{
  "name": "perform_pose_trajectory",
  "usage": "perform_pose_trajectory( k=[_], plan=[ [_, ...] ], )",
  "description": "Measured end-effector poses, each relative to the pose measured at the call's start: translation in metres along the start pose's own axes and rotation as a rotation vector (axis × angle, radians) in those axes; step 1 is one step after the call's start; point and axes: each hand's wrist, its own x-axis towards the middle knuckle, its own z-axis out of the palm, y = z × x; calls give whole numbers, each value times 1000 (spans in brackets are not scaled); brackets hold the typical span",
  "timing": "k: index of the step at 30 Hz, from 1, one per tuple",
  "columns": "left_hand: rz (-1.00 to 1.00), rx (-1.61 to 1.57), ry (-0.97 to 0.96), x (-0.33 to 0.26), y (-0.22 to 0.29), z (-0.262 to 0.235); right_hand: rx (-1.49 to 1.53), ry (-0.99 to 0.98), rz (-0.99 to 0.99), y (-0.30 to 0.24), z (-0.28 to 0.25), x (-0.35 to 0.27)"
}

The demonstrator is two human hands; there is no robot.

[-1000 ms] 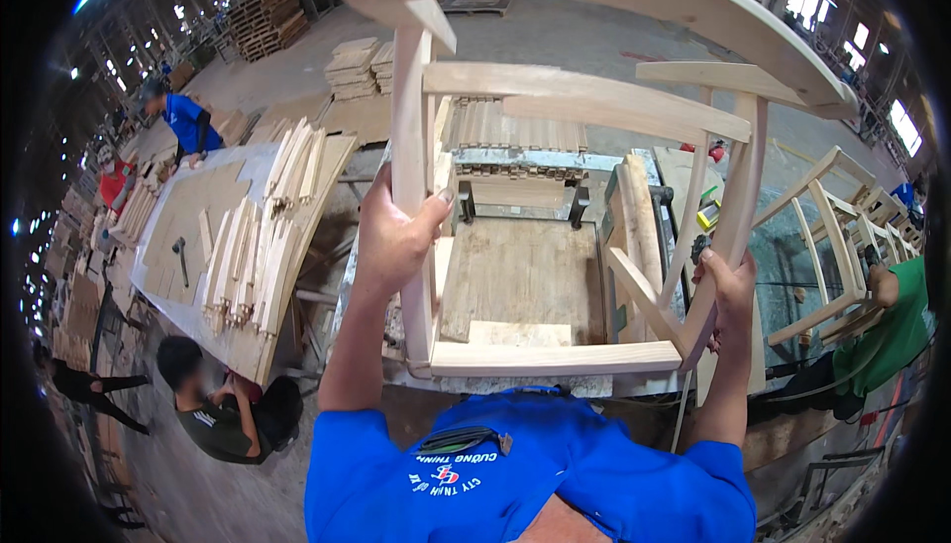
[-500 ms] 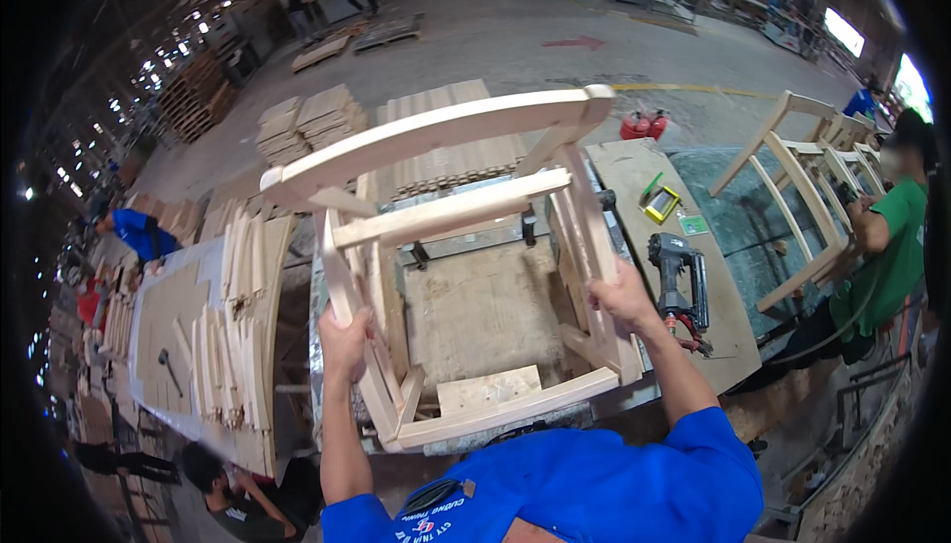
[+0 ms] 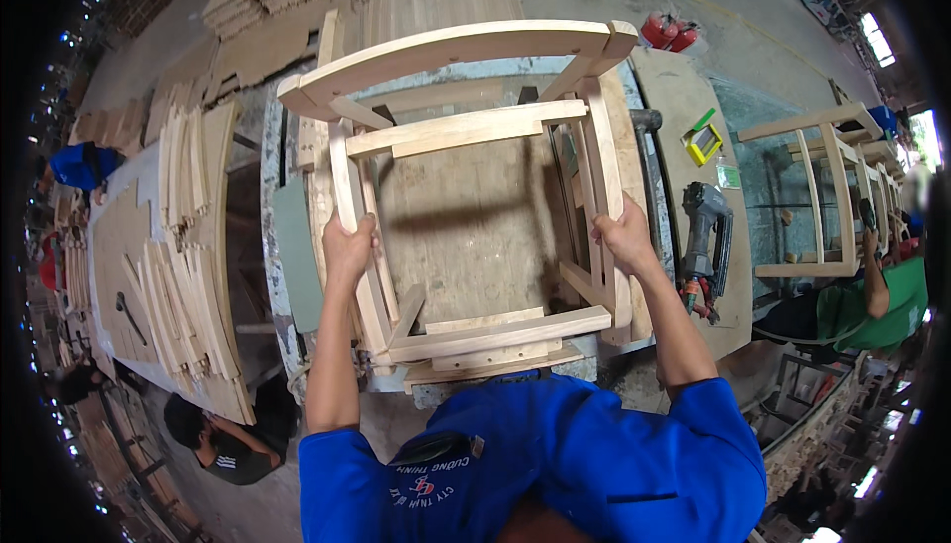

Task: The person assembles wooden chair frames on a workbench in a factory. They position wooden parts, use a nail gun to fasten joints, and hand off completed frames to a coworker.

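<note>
**Over the workbench: both hands on an unfinished chair frame**

Over the workbench (image 3: 475, 236), you hold a bare wooden chair frame (image 3: 466, 127) above its top. Its long axis runs away from you: the flat front rails sit nearest your chest, and the wide curved rail lies at the far end, up in the head view. Frame looks tipped, so you look down through its open middle onto the bench board.

Your left hand (image 3: 347, 246) wraps the left upright rail, fingers curled tight round the wood and pressed together, thumb on the near side. Your right hand (image 3: 626, 238) grips the right side rail the same way, fingers closed round it with knuckles up; fingertips are hidden behind the rail. Both hands sit about midway along the frame, well apart, one per side.

Right of the bench, a dark nail gun (image 3: 705, 236) lies on a side board, with a small green and yellow tool (image 3: 701, 139) beyond it. Left of the bench, curved wooden slats (image 3: 188, 246) are stacked on a long table. Further right, another person in green (image 3: 877, 295) handles a second chair frame (image 3: 822, 186). Lower left, a person in dark clothes (image 3: 213, 434) crouches near the floor.
</note>
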Motion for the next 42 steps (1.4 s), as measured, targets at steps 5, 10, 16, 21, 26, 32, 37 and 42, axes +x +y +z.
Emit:
perform_pose_trajectory(
  k=[5,10,16,21,26,32,37,42],
  plan=[
    [-64,123,4,28,-29,2,-60,-39,93,14,18,30],
    [19,426,28,44,-23,2,-225,-18,49,25,20,52],
    [255,690,49,25,38,7,-819,-140,-213,-12,58,32],
    [68,869,-589,7,-62,84,-1202,-792,30,34,141,-4],
    [-271,933,-804,-30,-125,90,-1090,-738,85,67,155,-30],
    [-180,1000,-806,-60,-123,86,-1104,-730,112,68,146,-55],
    [-111,954,-677,-72,-94,90,-925,-705,23,82,160,-50],
    [-83,936,-517,-78,-95,92,-829,-591,155,70,181,-53]
  ],
)
